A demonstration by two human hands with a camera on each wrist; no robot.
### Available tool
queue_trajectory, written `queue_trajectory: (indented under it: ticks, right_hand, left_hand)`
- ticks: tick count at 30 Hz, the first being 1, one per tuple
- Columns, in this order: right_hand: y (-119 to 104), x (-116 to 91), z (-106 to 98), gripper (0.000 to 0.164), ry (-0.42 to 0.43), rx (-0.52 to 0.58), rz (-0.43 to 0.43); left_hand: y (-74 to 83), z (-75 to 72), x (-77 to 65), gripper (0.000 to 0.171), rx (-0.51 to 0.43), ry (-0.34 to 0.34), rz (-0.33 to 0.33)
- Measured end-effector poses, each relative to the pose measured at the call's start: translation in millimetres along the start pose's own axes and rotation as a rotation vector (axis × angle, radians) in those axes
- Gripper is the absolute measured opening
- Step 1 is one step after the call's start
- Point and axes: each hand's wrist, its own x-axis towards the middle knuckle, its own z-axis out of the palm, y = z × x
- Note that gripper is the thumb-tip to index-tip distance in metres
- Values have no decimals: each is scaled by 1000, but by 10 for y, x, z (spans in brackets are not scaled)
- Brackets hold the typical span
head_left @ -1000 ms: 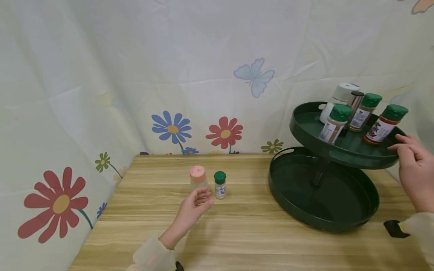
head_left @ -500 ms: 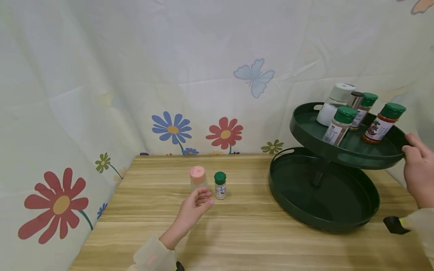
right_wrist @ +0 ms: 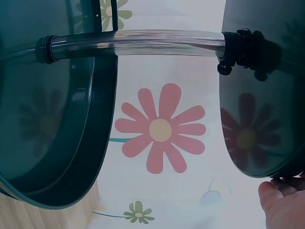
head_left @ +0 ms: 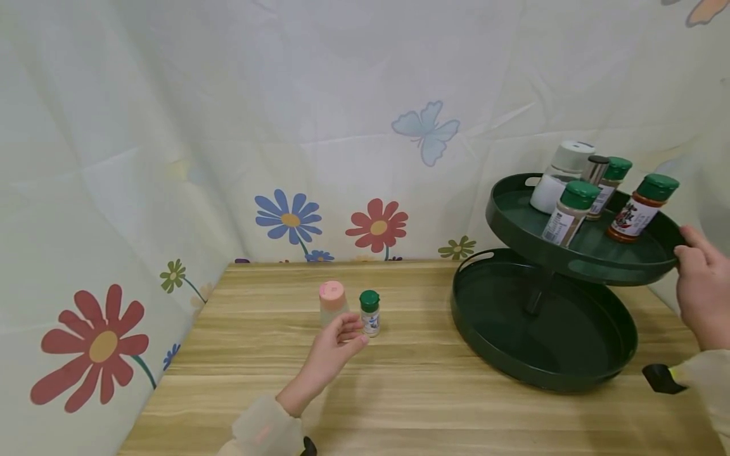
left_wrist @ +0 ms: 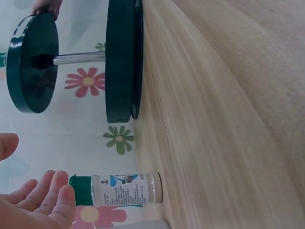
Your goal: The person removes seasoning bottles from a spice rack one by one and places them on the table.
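Right now your left hand [head_left: 333, 347] is hovering beside the small green-capped bottle [head_left: 372, 323], thumb standing apart from loosely curved fingers that are holding nothing. Those fingertips are overlapping the bottle's left side in the head view and its cap in the left wrist view; you cannot tell whether they are touching it. The bottle is standing upright on the wooden table [head_left: 422, 399], and it is looking light, rigid and a little slick, probably plastic. Its labelled body is offering the safest hold, below the cap, which might be popping open under a pinch. Just behind your hand, the pink-capped shaker [head_left: 332, 304] is standing close to the bottle's left, so your fingers are having little spare room there.

Well across to the right, your right hand [head_left: 704, 288] is gripping the rim of the upper tray [head_left: 516, 234] between thumb and fingers. That tray is seeming stiff but perhaps ready to swivel, so the rim is calling for a gentle hold while the white-capped jar [head_left: 550, 193] and its neighbours are riding on it. Below, the lower tray [head_left: 559, 354] is resting on the table.
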Motion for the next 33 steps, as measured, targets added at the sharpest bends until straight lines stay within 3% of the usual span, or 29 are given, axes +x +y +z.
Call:
queue_trajectory:
  ticks: [12,19,27,33]
  right_hand:
    - [15,9,16,50,-12,32,4]
    - [9,7,18,50,2,31,10]
    - [1,-5,23,49,13,5,25]
    - [-10,8,31,49,28,14,30]
  left_hand:
    - [139,80,81,52,23,-55,18]
    - [239,136,126,44,11,-78,36]
    - [307,188,146,42,60,-98,48]
    - [508,192,86,40,70,-109,37]
